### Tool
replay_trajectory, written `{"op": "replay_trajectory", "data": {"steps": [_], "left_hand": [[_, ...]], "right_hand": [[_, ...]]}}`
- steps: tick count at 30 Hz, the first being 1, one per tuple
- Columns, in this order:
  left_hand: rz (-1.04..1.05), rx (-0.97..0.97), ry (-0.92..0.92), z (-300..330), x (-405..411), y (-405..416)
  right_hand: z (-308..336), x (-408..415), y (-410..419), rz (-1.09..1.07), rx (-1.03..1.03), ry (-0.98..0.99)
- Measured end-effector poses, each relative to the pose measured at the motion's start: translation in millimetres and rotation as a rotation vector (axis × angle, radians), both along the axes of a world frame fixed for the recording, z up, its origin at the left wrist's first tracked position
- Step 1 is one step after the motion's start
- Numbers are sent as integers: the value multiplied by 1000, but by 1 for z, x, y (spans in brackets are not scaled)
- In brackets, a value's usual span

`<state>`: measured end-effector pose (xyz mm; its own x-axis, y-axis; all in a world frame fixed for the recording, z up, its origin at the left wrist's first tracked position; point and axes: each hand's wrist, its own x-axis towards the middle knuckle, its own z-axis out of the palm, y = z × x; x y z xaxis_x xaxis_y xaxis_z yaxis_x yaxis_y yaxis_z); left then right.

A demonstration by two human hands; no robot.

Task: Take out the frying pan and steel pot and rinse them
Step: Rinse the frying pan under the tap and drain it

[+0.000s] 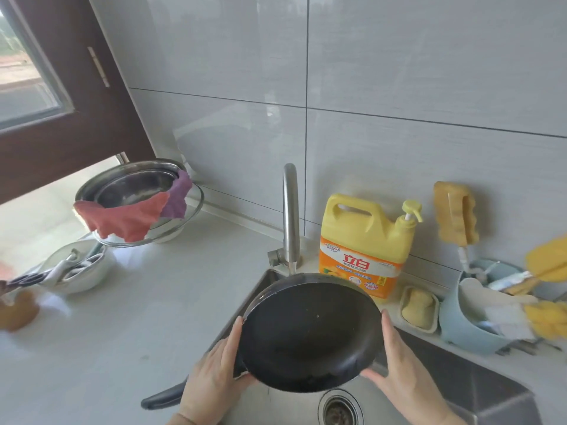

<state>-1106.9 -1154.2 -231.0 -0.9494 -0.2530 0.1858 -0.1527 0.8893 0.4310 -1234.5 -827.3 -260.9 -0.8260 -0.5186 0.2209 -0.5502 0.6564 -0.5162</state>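
The yellow detergent bottle (365, 246) carries an orange label with the brand name "立白" in large white characters. Smaller print lines below the brand name, a small oval logo at the label's upper left and a red badge lower down are too small to read.

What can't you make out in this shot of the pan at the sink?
- Head view: whether water runs from the tap, its spout hidden behind the pan.
- Pan handle partly covered by the left hand.
- Things in the blue caddy, blurred at right edge.
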Motion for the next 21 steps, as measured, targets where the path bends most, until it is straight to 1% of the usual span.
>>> {"op": "replay_trajectory", "data": {"steps": [5, 9, 13, 19, 21], "left_hand": [[85, 1, -8, 5, 11, -9], [80, -22, 9, -2, 21, -13], [84, -51, 68, -10, 25, -16], [64, -105, 64, -8, 9, -6], [29, -113, 96, -8, 2, 1]], "right_hand": [[2, -4, -23, 64, 38, -11], [2, -4, -39, 117, 68, 26], [6, -7, -48, 136, 70, 66], [1, -11, -31, 115, 22, 58], [0, -11, -19, 85, 8, 61]]}}
